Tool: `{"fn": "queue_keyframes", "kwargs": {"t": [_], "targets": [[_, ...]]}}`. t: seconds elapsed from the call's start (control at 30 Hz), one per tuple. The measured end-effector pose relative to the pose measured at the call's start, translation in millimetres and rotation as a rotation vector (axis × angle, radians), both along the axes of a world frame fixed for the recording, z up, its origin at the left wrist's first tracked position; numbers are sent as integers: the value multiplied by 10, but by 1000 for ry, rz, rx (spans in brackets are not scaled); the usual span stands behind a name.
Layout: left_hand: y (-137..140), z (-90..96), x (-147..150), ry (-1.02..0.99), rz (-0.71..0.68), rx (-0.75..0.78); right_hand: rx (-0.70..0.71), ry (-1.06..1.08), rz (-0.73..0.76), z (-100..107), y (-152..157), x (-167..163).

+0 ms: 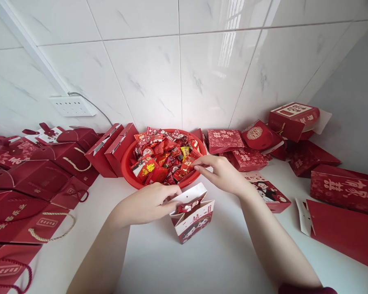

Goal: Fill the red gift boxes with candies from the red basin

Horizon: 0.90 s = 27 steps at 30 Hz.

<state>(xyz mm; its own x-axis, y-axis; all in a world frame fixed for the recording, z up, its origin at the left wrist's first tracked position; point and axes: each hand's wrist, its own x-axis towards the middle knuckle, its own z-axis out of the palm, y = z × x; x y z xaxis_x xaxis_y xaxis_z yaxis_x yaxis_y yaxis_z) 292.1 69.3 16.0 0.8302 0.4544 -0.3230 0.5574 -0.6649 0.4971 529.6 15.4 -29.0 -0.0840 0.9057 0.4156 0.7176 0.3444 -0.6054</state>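
A small red and white gift box [196, 228] stands open-topped on the white table, a cartoon couple printed on its front. My left hand [153, 202] is closed on the box's left upper edge. Red-wrapped candy [190, 207] shows inside the opening. Behind the box, a round red basin [129, 175] is heaped with wrapped candies [168, 157], mostly red with some yellow. At the basin's right rim, my right hand [222, 173] has thumb and forefinger pinched on a red candy packet [188, 166].
Filled-out red gift boxes with rope handles [27, 212] crowd the left side. Two upright red boxes [119, 149] stand left of the basin. More red boxes [225, 141] lie along the right, some flattened [343, 232]. A tiled wall [141, 77] with a socket [72, 106] rises behind.
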Motion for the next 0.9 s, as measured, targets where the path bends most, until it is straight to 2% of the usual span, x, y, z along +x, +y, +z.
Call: {"fn": "queue_keyframes", "kwargs": {"t": [0.1, 0.2, 0.27, 0.4, 0.57, 0.77, 0.9], "targets": [[-5, -36, 14, 25, -11, -3, -46, 62, 107, 86, -56, -36], [-13, -40, 24, -2, -13, -12, -197, 108, 326, 151, -104, -60], [-14, -32, 25, -11, -21, -14, -294, 91, 415, 159, -126, -74], [-15, -37, 14, 26, -23, 66, -401, -66, 324, 131, -170, -118], [-37, -56, 14, -34, 48, 187, -308, -189, 228, 143, -247, -194], [-37, 7, 29, -161, 93, 72, -291, -215, 238, 162, -292, -245], [-14, -15, 32, -114, 26, 70, -341, -187, 255, 184, -310, -241]]}}
